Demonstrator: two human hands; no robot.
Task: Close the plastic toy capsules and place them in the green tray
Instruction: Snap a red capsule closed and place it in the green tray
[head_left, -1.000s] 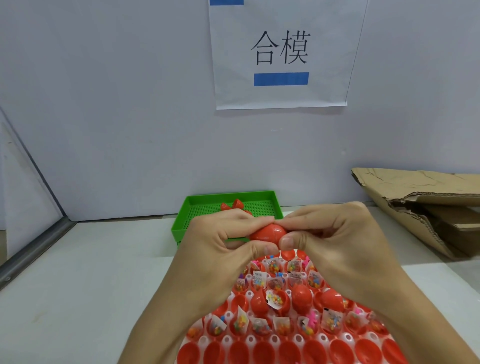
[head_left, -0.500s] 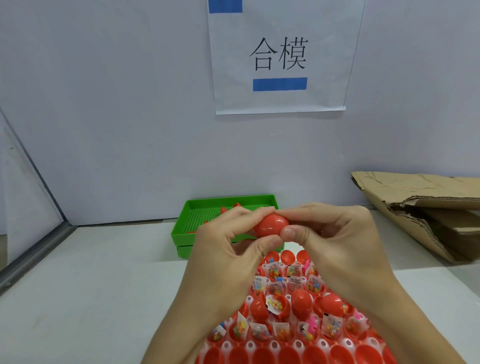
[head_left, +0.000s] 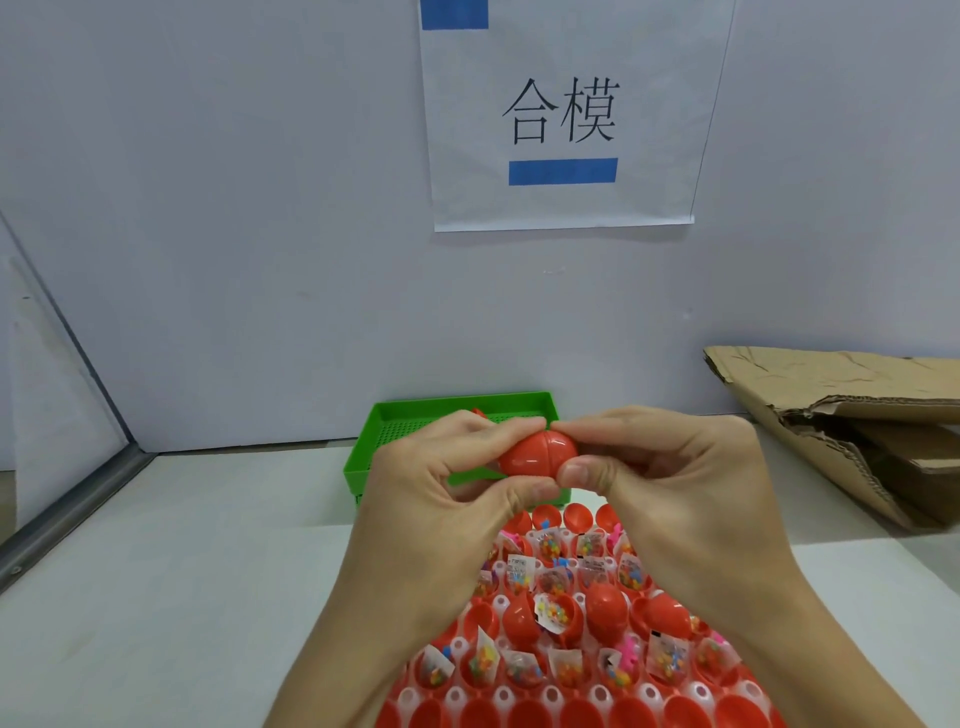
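While the head camera looked forward and down, both hands met at the centre of the view around a single red capsule, whose two halves were together with the seam running upright. Left hand pinched the capsule's left half between forefinger above and thumb below; right hand pinched the right half in the same way, its thumb touching the left thumb under the capsule. Both hands were held above the counter, just in front of the green tray, which stood at the foot of the back wall and was partly hidden by the fingers; a small red piece showed inside it behind the left forefinger. Nearer the camera, below the wrists, lay a white rack of round cells filled with open red capsule halves, many holding small clear packets of coloured beads; two closed capsules sat upright in its middle row. Folded cardboard rested on the counter at the right, well apart from the hands. A paper sign with printed characters and blue bars hung on the wall.
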